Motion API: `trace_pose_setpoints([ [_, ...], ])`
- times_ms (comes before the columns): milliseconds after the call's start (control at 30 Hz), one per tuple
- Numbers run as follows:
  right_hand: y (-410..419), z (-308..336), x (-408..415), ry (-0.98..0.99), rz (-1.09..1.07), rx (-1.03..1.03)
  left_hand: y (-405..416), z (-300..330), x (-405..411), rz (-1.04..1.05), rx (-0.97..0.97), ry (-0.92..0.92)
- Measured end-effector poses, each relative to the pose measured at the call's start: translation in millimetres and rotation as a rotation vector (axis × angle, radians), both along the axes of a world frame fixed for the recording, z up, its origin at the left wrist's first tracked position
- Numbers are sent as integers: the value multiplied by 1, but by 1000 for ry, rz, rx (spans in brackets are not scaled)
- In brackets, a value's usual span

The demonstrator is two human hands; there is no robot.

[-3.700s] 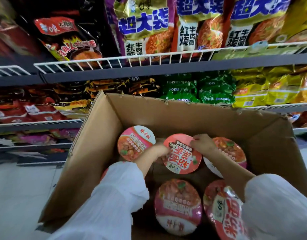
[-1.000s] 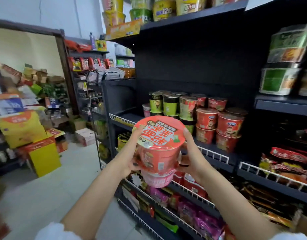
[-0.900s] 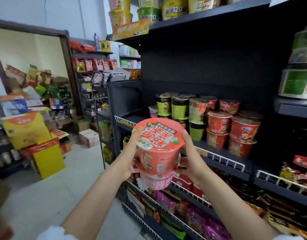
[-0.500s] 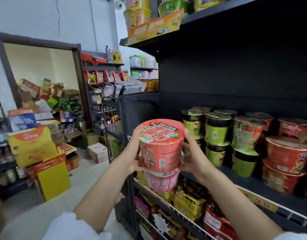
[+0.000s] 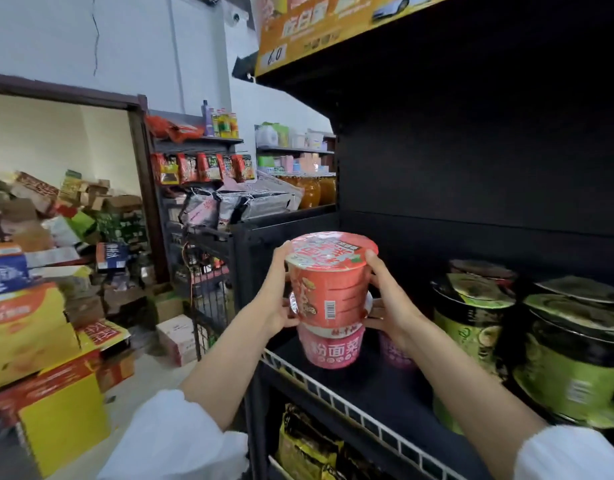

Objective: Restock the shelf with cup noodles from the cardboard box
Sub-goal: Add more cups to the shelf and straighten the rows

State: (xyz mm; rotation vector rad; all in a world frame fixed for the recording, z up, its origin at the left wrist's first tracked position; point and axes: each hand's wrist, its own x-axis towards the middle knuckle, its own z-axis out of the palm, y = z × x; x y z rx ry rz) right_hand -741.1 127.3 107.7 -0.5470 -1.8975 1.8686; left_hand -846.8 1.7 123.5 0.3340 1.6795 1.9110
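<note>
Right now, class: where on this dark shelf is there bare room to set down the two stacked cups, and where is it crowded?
Bare patch: the dark shelf board between the white wire front rail and the pink lower cup, left of the green cups. Crowded: the right side, packed with green cups.

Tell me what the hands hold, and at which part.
Two stacked noodle cups: both hands, left hand and right hand, grip the sides of the red cup above the pink cup.
</note>
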Motion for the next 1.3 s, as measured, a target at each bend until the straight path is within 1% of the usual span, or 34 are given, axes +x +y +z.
trace_pose_setpoints([
  [100, 22, -10, -42, -27, -56, -25, 26, -7, -36, -61, -63, 33],
  [233, 44, -22, -83, -39, -111, -118, 53, -17, -77, -150, -79, -15],
  [333, 57, -30, -101, -60, -168, -166, 68, -28, -95, -188, -84, -55],
  [433, 67, -38, -110, -79, -192, -157, 79, -37, -104, -260, -79, -65],
  [533, 75, -43, -119, -73, -194, -151, 87, -43, -112, -274, -48, -58],
  [633, 86, -47, -131, -97, -253, -80, 96, -48, -118, -224, -28, -25],
  [733, 99, -48, -143, -190, -360, 98, 105, -53, -124, -179, -3, 20],
  [767, 102, -48, -145, -199, -361, 126, 108, -54, -125, -172, 0, 29],
  [833, 103, -49, -148, -155, -283, 125, 114, -55, -127, -170, 7, 30],
  [900, 98, -53, -147, -117, -225, 165, 119, -55, -127, -173, 34, 17],
  [967, 101, -62, -151, -137, -262, 237, 121, -56, -127, -198, 56, -2],
  [1067, 111, -72, -157, -233, -348, 331, 119, -61, -131, -249, 75, -21],
  [1133, 114, -73, -160, -271, -365, 366, 118, -66, -136, -262, 37, 11],
  [1233, 118, -72, -162, -290, -379, 390, 116, -69, -141, -228, -98, 80],
  [1300, 120, -71, -163, -302, -417, 409, 116, -69, -143, -250, -131, 64],
])
